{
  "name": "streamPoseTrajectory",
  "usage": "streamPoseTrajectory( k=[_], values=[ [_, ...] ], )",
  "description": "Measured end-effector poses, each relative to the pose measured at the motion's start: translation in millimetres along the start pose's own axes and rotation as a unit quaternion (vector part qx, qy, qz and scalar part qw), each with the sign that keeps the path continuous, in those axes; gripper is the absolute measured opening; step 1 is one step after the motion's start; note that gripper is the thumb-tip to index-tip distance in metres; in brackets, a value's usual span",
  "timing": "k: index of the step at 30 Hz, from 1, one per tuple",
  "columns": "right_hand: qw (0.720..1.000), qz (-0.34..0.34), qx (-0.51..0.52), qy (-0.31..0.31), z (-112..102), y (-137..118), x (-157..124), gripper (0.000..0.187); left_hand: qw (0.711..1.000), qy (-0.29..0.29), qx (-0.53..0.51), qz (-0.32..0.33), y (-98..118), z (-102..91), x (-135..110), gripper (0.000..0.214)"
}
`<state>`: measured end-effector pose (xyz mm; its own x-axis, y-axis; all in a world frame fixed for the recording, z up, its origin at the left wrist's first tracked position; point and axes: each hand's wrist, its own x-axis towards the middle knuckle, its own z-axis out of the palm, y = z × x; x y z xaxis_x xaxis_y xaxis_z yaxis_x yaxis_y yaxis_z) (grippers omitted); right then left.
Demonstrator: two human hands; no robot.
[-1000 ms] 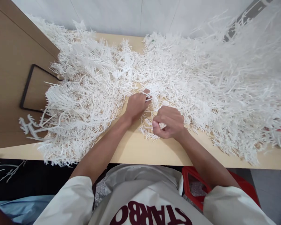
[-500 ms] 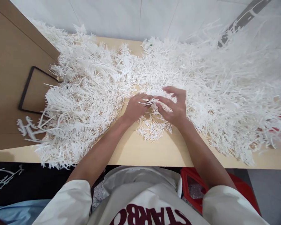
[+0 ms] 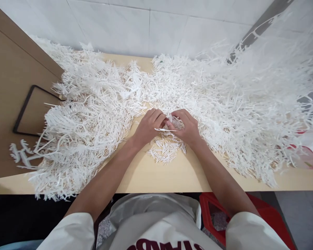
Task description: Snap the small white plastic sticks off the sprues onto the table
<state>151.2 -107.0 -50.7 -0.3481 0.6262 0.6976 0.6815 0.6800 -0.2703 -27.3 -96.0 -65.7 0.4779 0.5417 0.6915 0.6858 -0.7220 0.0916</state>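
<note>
White branchy plastic sprig (image 3: 165, 130), thin and twiggy like a moulding runner with little sticks coming off it, sits right between the person's two hands, dead centre on the pale wooden tabletop (image 3: 172, 177) and close to its near edge; left hand (image 3: 148, 126) has its fingers curled in and pinches one end, right hand (image 3: 187, 126) is curled over the other end with its fingertips closed on the white bits, so both are grasping it and neither is any nearer than the other; knuckles almost touching tbh; the one slim stick you can make out runs roughly side to side across the person's body, poking from the left hand toward the right; just below the hands, nearer the person, lies a small loose heap of short white plastic sticks (image 3: 165, 152), flat on the wood; either side it's chaos: a big tangled mound of the same spiky white plastic on the left (image 3: 88, 118) and an even bigger, fluffier one on the right (image 3: 237, 104), both matte, stiff-looking, all needles and forks; they meet behind the hands against the white tiled wall (image 3: 146, 27); a black wire rectangle (image 3: 21, 114) lies on the brown board (image 3: 7, 69) far left; a red plastic bin (image 3: 263, 211) sits under the table edge on the right.
</note>
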Motion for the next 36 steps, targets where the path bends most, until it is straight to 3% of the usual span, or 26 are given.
streamPoseTrajectory(
  k=[3, 6, 9, 12, 17, 20, 24, 25, 29, 32, 36],
  values=[
    [0.998, -0.021, -0.055, 0.021, -0.4, 1.0, 1.4, 0.006, 0.999, -0.005, 0.046, 0.02, 1.4, -1.6, -0.7, 0.014],
    [0.998, 0.029, -0.05, -0.034, 0.5, 1.5, 0.4, 0.002, 0.998, -0.005, 0.066, 0.02, -0.2, -3.2, -0.9, 0.011],
    [0.992, 0.074, -0.033, -0.093, 0.4, 1.3, -1.3, 0.011, 0.994, -0.022, 0.097, 0.046, -2.5, -6.9, -0.7, 0.009],
    [0.991, 0.065, -0.027, -0.112, -2.6, 0.8, -1.2, 0.02, 0.991, -0.037, 0.1, 0.079, -3.2, -11.0, -0.8, 0.013],
    [0.984, 0.071, -0.044, -0.16, -4.0, 3.0, -0.5, 0.018, 0.998, -0.015, 0.043, 0.044, -0.1, -8.7, -2.3, 0.019],
    [0.989, 0.073, -0.028, -0.128, -0.4, 6.3, -2.6, 0.013, 0.999, -0.005, 0.028, 0.015, 2.3, -4.2, -2.7, 0.025],
    [0.997, 0.012, -0.063, 0.048, 0.2, 6.0, -3.1, 0.031, 0.999, -0.006, 0.051, -0.009, 3.8, -2.3, -2.7, 0.022],
    [0.995, -0.01, -0.07, 0.065, -0.6, 4.7, -2.6, 0.033, 0.999, -0.007, 0.053, -0.011, 4.2, -2.7, -2.7, 0.021],
    [0.999, -0.034, -0.01, -0.014, -2.5, -0.5, -0.9, 0.031, 0.999, -0.016, 0.048, -0.002, 5.5, -5.1, -2.9, 0.018],
    [1.0, -0.011, 0.002, -0.005, 0.1, 0.3, -2.5, 0.031, 0.999, -0.023, 0.046, 0.008, 6.0, -5.7, -2.6, 0.02],
    [1.0, 0.001, -0.017, -0.01, 5.5, 4.5, -5.9, 0.016, 0.999, -0.028, 0.034, -0.001, 6.1, -2.5, -2.8, 0.015]
  ],
)
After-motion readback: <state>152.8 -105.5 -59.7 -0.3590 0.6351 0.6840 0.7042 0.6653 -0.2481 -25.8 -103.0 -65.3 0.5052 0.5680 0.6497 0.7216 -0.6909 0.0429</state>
